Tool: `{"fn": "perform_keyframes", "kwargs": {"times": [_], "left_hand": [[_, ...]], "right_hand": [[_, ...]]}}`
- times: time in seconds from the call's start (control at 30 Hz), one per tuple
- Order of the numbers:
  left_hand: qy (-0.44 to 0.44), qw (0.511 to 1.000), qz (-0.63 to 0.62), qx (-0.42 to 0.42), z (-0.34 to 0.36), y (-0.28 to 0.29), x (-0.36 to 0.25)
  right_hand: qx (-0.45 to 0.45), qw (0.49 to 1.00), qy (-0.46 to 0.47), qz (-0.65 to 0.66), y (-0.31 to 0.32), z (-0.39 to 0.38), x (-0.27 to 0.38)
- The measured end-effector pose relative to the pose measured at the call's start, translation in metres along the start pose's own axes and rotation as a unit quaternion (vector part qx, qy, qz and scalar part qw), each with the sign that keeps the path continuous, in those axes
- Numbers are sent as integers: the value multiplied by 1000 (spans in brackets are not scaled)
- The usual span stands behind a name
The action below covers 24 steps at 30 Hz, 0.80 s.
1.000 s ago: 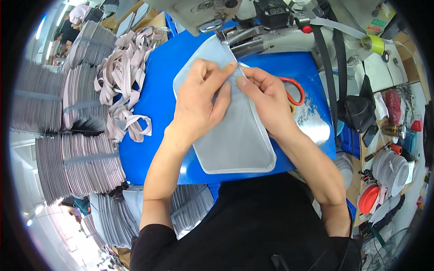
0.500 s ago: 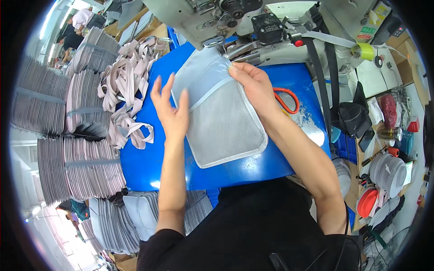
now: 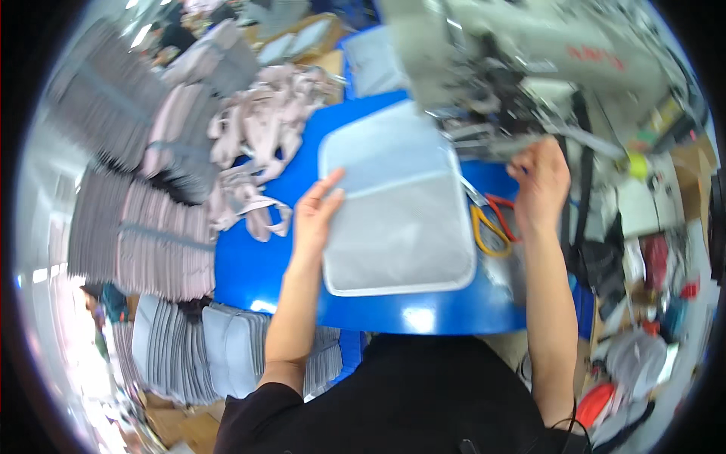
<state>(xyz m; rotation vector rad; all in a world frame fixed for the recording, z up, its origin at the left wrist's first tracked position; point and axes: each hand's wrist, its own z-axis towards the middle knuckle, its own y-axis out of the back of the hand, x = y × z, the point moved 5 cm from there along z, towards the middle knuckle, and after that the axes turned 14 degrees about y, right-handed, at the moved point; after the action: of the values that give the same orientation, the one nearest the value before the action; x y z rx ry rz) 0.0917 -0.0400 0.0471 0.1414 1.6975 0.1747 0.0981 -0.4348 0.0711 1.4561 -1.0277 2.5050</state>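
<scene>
A grey rectangular fabric panel (image 3: 397,231) with rounded corners, pale edge binding and a band across it lies over the blue table. Its far end reaches the sewing machine (image 3: 484,98). My left hand (image 3: 314,212) is at its left edge, with thumb and forefinger apart and their tips over the panel's top face. My right hand (image 3: 541,181) is raised off the panel, right of it and close to the machine's front. Its fingers are curled inward and blurred; anything inside them is hidden. Scissors (image 3: 491,227) with orange and red handles lie between the panel and my right forearm.
Tied stacks of grey panels (image 3: 162,246) stand along the left, beside a tangle of pale pink straps (image 3: 261,121). More stacked panels (image 3: 234,352) sit below the blue table's (image 3: 420,318) near edge. A dark strap (image 3: 581,159) hangs at the machine's right.
My right hand has let go of the panel's right edge and moved right and up. My left fingertips have come onto the left edge. The panel sits straighter; the view has shifted.
</scene>
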Motion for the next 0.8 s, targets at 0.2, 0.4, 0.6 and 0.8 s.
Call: {"fn": "perform_keyframes", "kwargs": {"times": [0.2,0.4,0.6,0.8], "left_hand": [[67,994,-92,-5,-12,-5,-23],[54,998,-18,-26,-13,-1,-18],[18,999,-29,-3,-3,1,-35],[11,999,-41,0,33,11,-46]], "right_hand": [[93,991,-94,15,-22,-45,-7],[223,954,-200,-9,-31,-109,-6],[182,950,-220,127,-33,-115,2],[178,950,-204,152,-48,-98,-12]]}}
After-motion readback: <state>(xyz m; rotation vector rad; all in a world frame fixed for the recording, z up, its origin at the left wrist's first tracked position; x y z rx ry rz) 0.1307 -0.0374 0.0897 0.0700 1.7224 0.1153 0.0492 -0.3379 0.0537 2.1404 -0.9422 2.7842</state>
